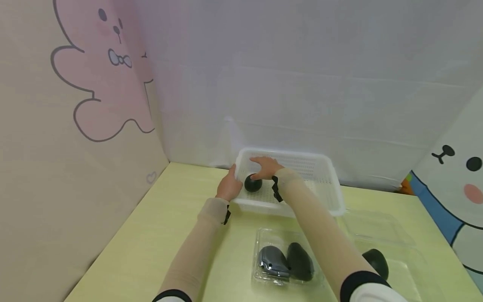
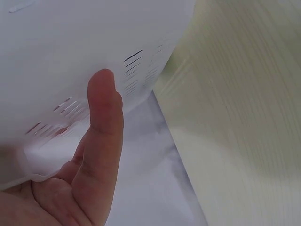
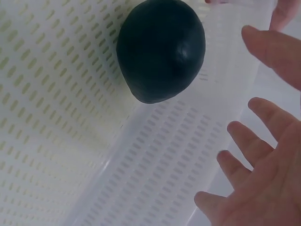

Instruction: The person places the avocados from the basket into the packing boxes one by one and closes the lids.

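Observation:
A white slotted plastic basket (image 1: pixel 337 197) stands at the back of the table. My left hand (image 1: pixel 229 187) grips its left rim; in the left wrist view the thumb (image 2: pixel 104 108) lies along the basket's outer wall. Inside, near that end, lies a smooth dark green avocado (image 1: pixel 253 184). My right hand (image 1: pixel 267 167) hovers over the basket beside the avocado. Its fingers are spread and apart from the avocado (image 3: pixel 160 49) in the right wrist view, with nothing held.
Nearer me, a clear plastic container (image 1: pixel 258 268) holds a grey shiny rounded thing (image 1: pixel 273 261) and a dark avocado (image 1: pixel 299 262). To the right, another clear container (image 1: pixel 405 272) has a dark rounded thing (image 1: pixel 376 263) in it, partly hidden by my right arm. Fabric walls (image 1: pixel 302 84) border the table.

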`<state>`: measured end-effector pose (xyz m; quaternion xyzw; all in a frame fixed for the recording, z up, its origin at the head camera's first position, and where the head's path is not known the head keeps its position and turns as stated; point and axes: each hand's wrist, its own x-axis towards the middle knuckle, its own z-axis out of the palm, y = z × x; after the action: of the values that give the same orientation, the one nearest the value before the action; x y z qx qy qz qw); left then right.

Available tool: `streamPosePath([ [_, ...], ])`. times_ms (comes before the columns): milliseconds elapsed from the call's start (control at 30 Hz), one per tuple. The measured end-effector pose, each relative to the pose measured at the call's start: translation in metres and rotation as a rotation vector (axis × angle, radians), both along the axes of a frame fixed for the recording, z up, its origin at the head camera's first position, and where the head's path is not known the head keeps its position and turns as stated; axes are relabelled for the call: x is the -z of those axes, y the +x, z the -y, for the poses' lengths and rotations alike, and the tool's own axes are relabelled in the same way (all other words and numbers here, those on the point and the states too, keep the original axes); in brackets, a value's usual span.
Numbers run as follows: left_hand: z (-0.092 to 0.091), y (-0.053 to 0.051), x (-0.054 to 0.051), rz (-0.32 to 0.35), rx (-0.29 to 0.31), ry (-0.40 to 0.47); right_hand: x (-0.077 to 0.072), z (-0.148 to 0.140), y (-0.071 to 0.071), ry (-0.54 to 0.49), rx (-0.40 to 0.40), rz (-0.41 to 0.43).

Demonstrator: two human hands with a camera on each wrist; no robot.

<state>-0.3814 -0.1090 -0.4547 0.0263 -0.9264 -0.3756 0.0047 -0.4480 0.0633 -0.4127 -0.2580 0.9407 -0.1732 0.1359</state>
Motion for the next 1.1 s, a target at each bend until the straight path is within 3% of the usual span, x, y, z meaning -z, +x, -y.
streamPosePath([
  [167, 0.0, 0.001, -0.001, -0.006, -0.003, 0.01, 0.004, 0.001, -0.001, -0.014, -0.008, 0.101],
  [500, 0.0, 0.0, 0.001, 0.005, -0.003, 0.013, 0.006, 0.002, 0.006, -0.017, -0.083, 0.187],
  [900, -0.004, -0.001, 0.003, 0.0, 0.003, 0.012, 0.013, -0.004, 0.01, 0.027, -0.124, 0.169],
  [1100, -0.002, -0.003, 0.002, 0.011, -0.01, 0.008, 0.008, -0.004, 0.009, 0.019, -0.078, 0.194],
])
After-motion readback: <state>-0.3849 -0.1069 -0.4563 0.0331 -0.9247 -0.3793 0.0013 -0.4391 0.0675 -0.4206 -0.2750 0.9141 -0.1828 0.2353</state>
